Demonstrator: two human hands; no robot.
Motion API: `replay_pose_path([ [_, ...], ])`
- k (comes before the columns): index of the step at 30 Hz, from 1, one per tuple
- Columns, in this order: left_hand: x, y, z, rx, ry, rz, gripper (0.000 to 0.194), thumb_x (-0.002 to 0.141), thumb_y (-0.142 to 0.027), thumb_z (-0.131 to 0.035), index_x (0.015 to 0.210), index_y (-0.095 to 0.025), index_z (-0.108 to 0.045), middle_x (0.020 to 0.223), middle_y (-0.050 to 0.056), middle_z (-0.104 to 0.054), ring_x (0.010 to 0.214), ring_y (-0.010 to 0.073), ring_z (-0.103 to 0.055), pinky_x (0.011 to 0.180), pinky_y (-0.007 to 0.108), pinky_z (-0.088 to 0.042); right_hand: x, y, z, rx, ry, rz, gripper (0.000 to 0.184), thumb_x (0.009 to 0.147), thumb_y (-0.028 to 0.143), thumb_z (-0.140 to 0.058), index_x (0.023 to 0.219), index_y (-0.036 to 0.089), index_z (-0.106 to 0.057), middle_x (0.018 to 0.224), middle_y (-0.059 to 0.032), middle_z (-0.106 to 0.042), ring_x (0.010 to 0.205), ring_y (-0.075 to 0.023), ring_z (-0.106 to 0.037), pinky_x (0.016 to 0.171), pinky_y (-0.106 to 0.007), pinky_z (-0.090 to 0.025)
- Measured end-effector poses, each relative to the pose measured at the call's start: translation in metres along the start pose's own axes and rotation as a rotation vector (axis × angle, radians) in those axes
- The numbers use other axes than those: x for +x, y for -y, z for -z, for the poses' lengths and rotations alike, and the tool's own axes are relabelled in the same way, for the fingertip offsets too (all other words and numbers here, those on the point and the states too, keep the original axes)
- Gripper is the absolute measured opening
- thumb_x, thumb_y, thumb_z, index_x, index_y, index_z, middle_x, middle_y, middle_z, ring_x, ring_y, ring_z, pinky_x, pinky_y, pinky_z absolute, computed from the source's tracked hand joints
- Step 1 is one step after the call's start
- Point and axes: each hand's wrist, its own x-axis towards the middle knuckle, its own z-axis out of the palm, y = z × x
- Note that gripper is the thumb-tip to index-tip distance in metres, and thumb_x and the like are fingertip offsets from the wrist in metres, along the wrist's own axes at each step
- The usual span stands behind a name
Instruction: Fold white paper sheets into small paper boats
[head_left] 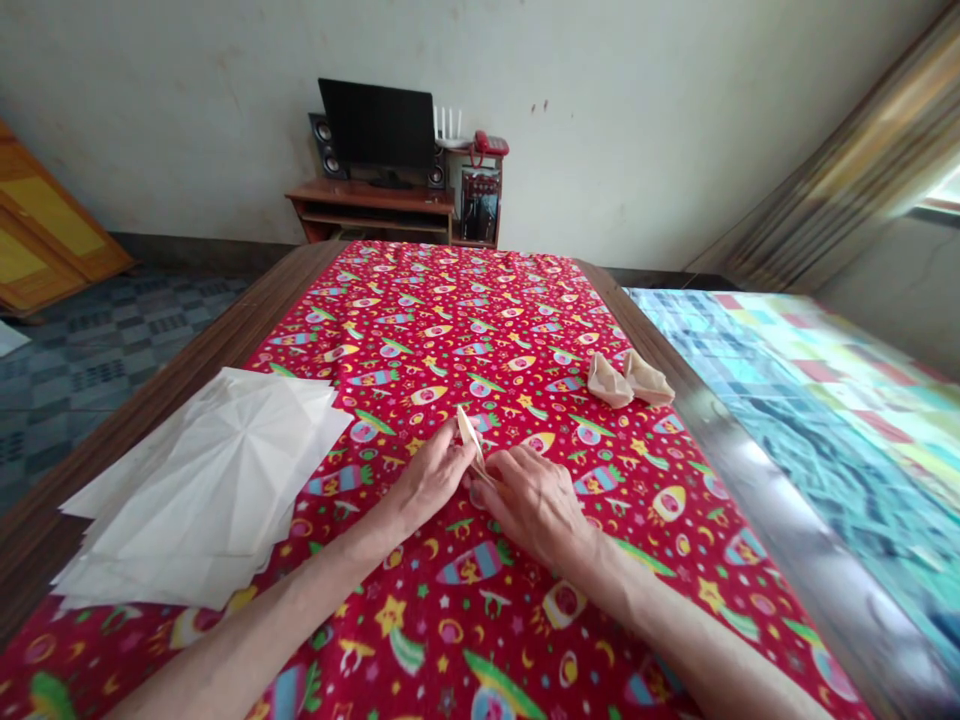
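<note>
Between my hands, near the middle of the table, is a small piece of folded cream paper (470,436) standing up on edge. My left hand (435,470) pinches its left side, with the tip poking up above the fingers. My right hand (538,500) is closed over the lower right part of the same paper, and its fingers hide most of that end. To the left lies a stack of cream paper sheets (210,480), the top one marked with creases fanning out from a centre. Two folded paper pieces (630,380) sit at the right edge of the cloth.
A red patterned cloth (465,330) covers the table, whose dark wooden rim (187,375) shows at the sides. Beyond it stands a desk (375,200) with a monitor (379,125), and a red telephone (489,145). A bed (825,400) is at the right.
</note>
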Motion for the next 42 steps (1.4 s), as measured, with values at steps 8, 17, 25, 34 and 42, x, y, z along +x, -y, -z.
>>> replay_pose_path([
  [8, -0.003, 0.002, 0.0, 0.124, -0.002, -0.062, 0.023, 0.087, -0.037, -0.045, 0.091, -0.018, -0.058, 0.077, 0.003, -0.065, 0.074, 0.0201, -0.065, 0.069, 0.03, -0.052, 0.005, -0.003, 0.005, 0.236, 0.027, -0.134, 0.031, 0.096, 0.041, -0.041, 0.084, 0.019, -0.059, 0.077, -0.0043, -0.063, 0.068, -0.0143, -0.057, 0.064, -0.025, -0.041],
  [17, 0.002, 0.01, 0.001, 0.184, -0.046, -0.127, 0.023, 0.083, -0.025, -0.046, 0.097, -0.016, -0.061, 0.097, 0.008, -0.067, 0.089, 0.0213, -0.064, 0.077, 0.031, -0.053, 0.01, -0.01, 0.009, 0.501, 0.158, -0.228, 0.02, 0.088, 0.026, -0.049, 0.078, 0.017, -0.064, 0.064, 0.002, -0.06, 0.057, -0.0103, -0.052, 0.053, -0.02, -0.036],
  [25, 0.004, 0.014, 0.003, 0.165, -0.01, -0.163, 0.024, 0.083, -0.022, -0.044, 0.094, -0.015, -0.065, 0.105, 0.01, -0.066, 0.103, 0.0235, -0.062, 0.09, 0.036, -0.05, 0.015, -0.013, 0.019, 0.676, 0.256, -0.174, 0.026, 0.09, 0.029, -0.046, 0.101, 0.017, -0.067, 0.071, 0.0024, -0.063, 0.06, -0.0106, -0.053, 0.056, -0.019, -0.038],
  [34, 0.001, 0.01, -0.003, 0.184, 0.005, -0.17, 0.032, 0.082, -0.018, -0.047, 0.107, -0.015, -0.066, 0.107, 0.009, -0.067, 0.096, 0.0204, -0.065, 0.084, 0.03, -0.053, 0.01, -0.01, -0.005, 0.383, 0.024, -0.353, 0.017, 0.08, 0.021, -0.054, 0.066, 0.017, -0.062, 0.056, 0.0028, -0.057, 0.051, -0.0089, -0.049, 0.052, -0.02, -0.032],
  [42, 0.0, 0.008, 0.002, 0.096, 0.121, -0.003, 0.053, 0.078, -0.016, -0.048, 0.13, -0.016, -0.053, 0.082, 0.001, -0.07, 0.069, 0.014, -0.064, 0.061, 0.021, -0.05, 0.008, -0.015, -0.005, 0.294, 0.003, -0.373, 0.018, 0.074, 0.017, -0.053, 0.057, 0.018, -0.05, 0.05, 0.0055, -0.045, 0.047, -0.0068, -0.04, 0.049, -0.02, -0.026],
])
